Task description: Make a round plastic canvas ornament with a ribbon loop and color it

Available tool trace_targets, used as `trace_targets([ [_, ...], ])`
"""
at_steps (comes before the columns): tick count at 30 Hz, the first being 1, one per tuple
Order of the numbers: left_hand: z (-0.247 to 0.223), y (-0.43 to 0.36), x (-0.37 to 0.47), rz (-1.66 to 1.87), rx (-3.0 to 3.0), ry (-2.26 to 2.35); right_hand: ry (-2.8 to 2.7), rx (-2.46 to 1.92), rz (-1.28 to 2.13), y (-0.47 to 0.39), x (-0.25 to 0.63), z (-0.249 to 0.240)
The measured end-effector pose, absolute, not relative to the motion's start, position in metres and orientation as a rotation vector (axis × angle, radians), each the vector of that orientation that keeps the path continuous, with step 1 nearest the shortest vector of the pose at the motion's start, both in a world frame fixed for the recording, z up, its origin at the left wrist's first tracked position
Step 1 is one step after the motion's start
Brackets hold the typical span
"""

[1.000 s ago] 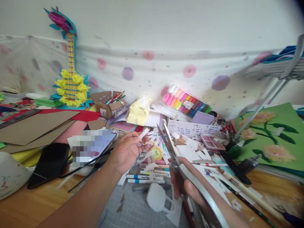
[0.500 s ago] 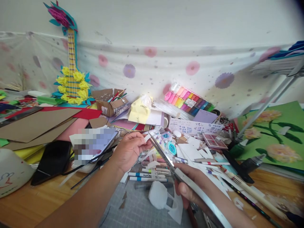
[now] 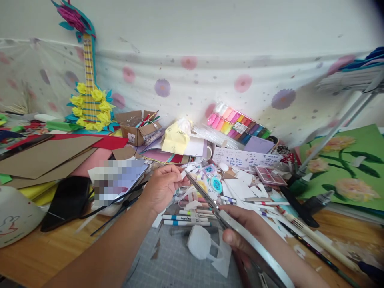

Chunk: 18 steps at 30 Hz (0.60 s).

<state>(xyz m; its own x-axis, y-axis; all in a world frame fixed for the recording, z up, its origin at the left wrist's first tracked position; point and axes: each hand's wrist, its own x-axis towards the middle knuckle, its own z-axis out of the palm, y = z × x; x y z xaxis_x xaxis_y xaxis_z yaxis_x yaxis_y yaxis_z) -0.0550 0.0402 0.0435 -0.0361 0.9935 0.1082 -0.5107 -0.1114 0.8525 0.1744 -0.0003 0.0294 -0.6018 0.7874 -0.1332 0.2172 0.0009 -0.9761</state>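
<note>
My left hand (image 3: 163, 188) pinches a small piece of white paper (image 3: 183, 174) between thumb and fingertips, above the middle of the desk. My right hand (image 3: 240, 228) grips a pair of long metal scissors (image 3: 214, 206) by the handles. Their blade tips reach up and left to the paper, close to my left fingertips. Whether the blades are cutting into the paper I cannot tell. Below my hands, a white cup-shaped paper piece (image 3: 199, 243) lies on the grey cutting mat (image 3: 171, 266). Several acrylic markers (image 3: 186, 220) lie just behind it.
Paper scraps (image 3: 240, 192) and rolls of tape crowd the desk's middle. Brown cardboard sheets (image 3: 45, 156) and a black phone-like object (image 3: 65, 202) lie left. A cardboard box (image 3: 136, 132) and a coloured clay pack (image 3: 238, 124) stand behind. A glue gun (image 3: 312, 208) rests right.
The scissors' tips and my left hand with the paper sit slightly farther left. The whole view has shifted a little; both grips look the same.
</note>
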Motion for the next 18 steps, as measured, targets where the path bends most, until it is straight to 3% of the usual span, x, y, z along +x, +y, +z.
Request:
trace_targets([
  [18, 0.0447, 0.0403, -0.0625, 1.410, 1.087, 0.644, -1.771, -0.970, 1.691, -0.0032, 0.1731, 0.0368],
])
